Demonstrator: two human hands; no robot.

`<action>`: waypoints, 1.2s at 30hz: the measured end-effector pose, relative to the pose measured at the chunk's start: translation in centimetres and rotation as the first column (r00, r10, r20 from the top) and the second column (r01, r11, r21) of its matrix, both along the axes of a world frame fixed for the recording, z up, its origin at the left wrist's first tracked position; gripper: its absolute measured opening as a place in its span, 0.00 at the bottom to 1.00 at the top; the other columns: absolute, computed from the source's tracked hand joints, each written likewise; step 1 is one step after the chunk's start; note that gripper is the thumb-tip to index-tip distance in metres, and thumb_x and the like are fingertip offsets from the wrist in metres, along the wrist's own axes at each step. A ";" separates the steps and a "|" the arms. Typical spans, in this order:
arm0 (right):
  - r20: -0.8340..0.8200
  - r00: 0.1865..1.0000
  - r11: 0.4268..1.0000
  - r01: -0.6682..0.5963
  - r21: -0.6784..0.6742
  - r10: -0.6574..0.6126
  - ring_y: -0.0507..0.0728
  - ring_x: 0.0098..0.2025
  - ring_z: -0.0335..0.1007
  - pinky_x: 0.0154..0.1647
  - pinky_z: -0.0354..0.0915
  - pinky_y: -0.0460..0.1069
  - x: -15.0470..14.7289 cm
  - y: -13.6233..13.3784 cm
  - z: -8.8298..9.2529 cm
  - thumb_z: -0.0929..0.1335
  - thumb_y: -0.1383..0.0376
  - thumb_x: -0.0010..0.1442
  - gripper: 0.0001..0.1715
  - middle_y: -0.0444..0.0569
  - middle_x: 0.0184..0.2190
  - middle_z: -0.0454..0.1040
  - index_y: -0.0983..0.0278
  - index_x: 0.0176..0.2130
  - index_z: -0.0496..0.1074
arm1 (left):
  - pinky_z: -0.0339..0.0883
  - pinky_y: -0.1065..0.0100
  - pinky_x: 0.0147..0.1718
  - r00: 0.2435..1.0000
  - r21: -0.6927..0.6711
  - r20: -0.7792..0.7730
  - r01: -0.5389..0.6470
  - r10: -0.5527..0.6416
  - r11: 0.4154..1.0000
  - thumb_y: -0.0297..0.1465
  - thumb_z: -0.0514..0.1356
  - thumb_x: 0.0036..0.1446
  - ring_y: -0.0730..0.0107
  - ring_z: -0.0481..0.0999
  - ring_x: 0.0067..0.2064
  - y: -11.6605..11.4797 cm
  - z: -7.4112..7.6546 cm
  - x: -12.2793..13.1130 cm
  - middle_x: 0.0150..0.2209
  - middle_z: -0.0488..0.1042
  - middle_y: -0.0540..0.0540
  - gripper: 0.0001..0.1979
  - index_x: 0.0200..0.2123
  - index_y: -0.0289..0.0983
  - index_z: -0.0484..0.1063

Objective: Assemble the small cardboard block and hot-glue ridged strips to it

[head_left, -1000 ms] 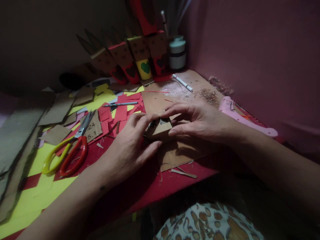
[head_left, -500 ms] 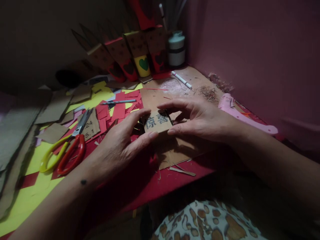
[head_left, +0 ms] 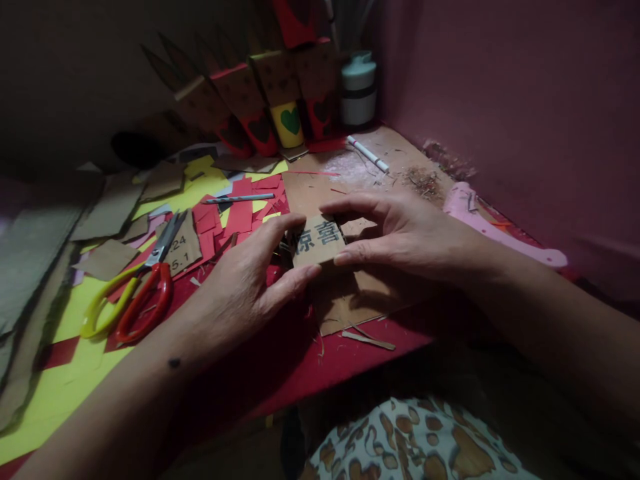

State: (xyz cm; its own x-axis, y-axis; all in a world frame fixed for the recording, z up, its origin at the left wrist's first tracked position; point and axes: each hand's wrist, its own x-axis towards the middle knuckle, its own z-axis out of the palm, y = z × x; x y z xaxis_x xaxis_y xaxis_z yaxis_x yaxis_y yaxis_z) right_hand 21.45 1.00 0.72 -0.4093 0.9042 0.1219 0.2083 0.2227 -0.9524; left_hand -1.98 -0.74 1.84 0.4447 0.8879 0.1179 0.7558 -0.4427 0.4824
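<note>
Between my two hands is a small brown cardboard piece [head_left: 319, 241] with dark printed characters on its upper face, shaped like a low box or folded strip. My left hand [head_left: 260, 267] grips its left side, thumb at the near edge and index finger at the far edge. On the right side my right hand [head_left: 385, 230] pinches it the same way, the other fingers curled behind. Beneath it lies a flat brown cardboard sheet [head_left: 345, 310] on the red tabletop. The underside of the held piece is hidden.
Left of my hands lie scissors [head_left: 150, 273] with yellow and red handles among paper scraps [head_left: 240, 207] and cardboard offcuts. A pencil [head_left: 240, 198], a white pen [head_left: 367, 154] and a pink glue gun [head_left: 500, 230] lie around. Decorated paper figures [head_left: 289, 123] and a jar [head_left: 359, 93] stand behind.
The printed piece has turned slightly between my hands, its characters now slanting differently. Both hands keep hold of it, and the view has shifted a little.
</note>
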 end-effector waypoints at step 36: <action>0.105 0.994 0.992 0.010 0.124 -0.023 0.65 0.56 0.77 0.55 0.74 0.58 -0.2 0.0 -0.3 0.75 0.63 0.58 0.24 0.51 0.56 0.80 0.62 0.54 0.79 | 0.77 0.71 0.33 0.945 -0.265 0.323 0.140 -0.049 0.954 0.39 0.70 0.56 0.68 0.80 0.36 1.1 1.2 -1.5 0.35 0.78 0.51 0.23 0.51 0.40 0.69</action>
